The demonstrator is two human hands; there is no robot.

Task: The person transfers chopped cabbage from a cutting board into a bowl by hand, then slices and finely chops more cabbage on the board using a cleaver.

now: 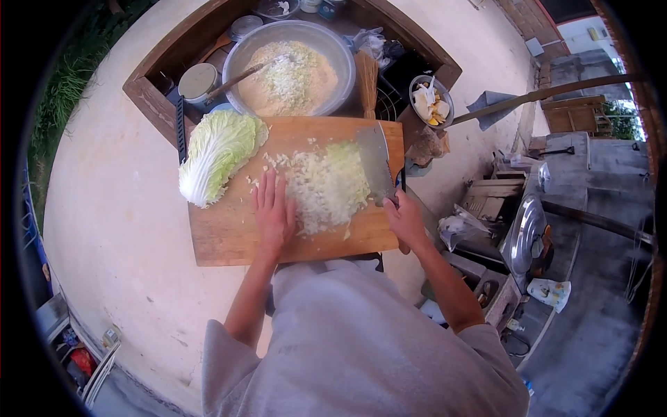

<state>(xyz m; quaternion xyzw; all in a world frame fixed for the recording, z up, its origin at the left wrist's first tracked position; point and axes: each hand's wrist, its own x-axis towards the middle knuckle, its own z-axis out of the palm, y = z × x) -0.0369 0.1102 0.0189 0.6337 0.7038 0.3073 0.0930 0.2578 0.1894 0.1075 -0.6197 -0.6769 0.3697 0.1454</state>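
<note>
Chopped cabbage [326, 184] is spread over the middle and right of a wooden cutting board [222, 233]. My right hand [406, 217] is closed on a cleaver [376, 160], whose broad blade stands at the right edge of the pile. Flat on the board at the pile's left side lies my left hand [274, 210], its fingers apart and nothing held. A large piece of napa cabbage [221, 154] rests on the board's upper left corner.
Behind the board stands a big bowl [339, 62] of crumbly yellowish and white food with a wooden-handled utensil. A lidded tub [199, 81] is left of it, a straw brush [367, 83] right. A smaller bowl [450, 110] holds scraps. A metal lid [524, 233] stands far right.
</note>
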